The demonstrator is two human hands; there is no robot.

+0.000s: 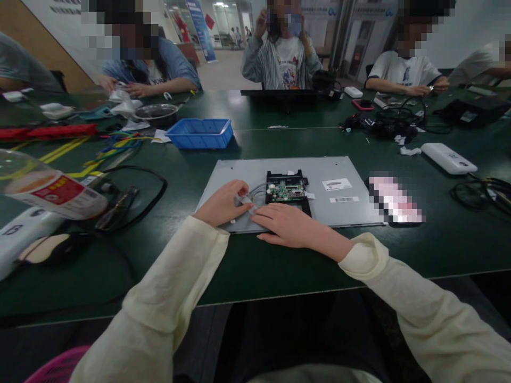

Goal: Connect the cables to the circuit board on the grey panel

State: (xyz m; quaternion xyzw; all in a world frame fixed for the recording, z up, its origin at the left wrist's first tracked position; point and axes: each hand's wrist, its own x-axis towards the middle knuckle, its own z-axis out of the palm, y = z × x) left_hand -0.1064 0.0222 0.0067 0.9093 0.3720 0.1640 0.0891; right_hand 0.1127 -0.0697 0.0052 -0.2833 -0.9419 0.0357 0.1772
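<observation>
At the far left edge of the dark green table [247, 266], a clear plastic bottle with a red label [48, 191] lies on its side beside a loop of black cable [139, 197]; further back sits a shallow blue plastic tray [200, 132]. In the centre lies a flat grey metal panel [247, 173] carrying a small green circuit board in a black frame [288, 190]. The left hand [223, 204] rests curled on the panel, fingertips pinching a small pale strip [244, 200] by thin grey wires [259, 187] that run to the board. The right hand [288, 225] lies flat, fingers relaxed, pressing the panel just below the board and grasping nothing. Judged from this, the strip wants a gentle, steady pull while the flat hand keeps the panel from sliding. Right of the board are white barcode labels [337, 184]. Other people work across the table.
</observation>
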